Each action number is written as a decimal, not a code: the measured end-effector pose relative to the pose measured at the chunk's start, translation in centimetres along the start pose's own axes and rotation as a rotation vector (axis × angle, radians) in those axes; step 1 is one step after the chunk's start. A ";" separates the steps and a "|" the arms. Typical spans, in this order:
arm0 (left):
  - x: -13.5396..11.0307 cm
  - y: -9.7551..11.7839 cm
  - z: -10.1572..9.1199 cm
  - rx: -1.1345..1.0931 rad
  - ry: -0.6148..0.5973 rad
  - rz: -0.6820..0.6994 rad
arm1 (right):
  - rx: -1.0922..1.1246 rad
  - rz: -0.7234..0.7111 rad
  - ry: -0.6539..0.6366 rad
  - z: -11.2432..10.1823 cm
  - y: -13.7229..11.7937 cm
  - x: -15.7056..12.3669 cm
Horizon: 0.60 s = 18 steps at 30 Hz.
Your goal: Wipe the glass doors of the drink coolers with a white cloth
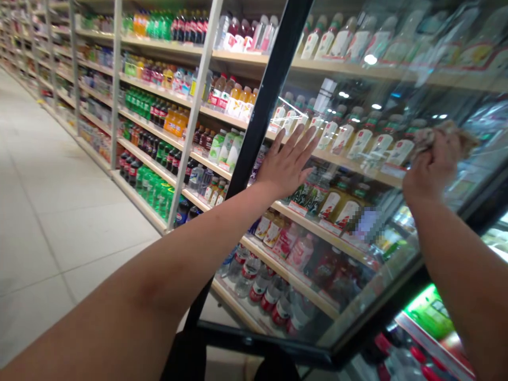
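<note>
Touching glass door [349, 159]: left hand [288, 161] flat | right hand [431, 169]: cloth [440, 135] | shelves [153, 128]: bottles [159, 111]

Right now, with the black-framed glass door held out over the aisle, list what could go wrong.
1. The flat left hand only presses on the black-framed glass door; it grips nothing, so the door might swing away.
2. The right hand pushes a crumpled brownish cloth on the same pane, which may shift it.
3. The door juts toward the pale tiled aisle floor; a passer-by could bump it.
</note>
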<state>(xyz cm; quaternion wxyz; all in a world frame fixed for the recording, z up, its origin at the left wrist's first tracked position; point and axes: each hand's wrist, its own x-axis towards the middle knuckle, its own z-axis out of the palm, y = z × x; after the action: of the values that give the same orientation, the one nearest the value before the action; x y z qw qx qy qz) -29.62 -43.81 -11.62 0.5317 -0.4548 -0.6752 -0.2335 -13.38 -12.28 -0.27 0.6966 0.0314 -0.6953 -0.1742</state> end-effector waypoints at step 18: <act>1.3 -1.8 2.7 -0.452 0.062 0.036 | -0.090 0.208 -0.139 2.0 -8.7 -0.1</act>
<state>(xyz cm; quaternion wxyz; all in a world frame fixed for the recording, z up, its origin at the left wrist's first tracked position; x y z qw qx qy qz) -32.58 -42.09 -11.01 0.4409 -0.5668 -0.5809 -0.3833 -17.07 -19.96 -2.76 0.6616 -0.0845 -0.7330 -0.1337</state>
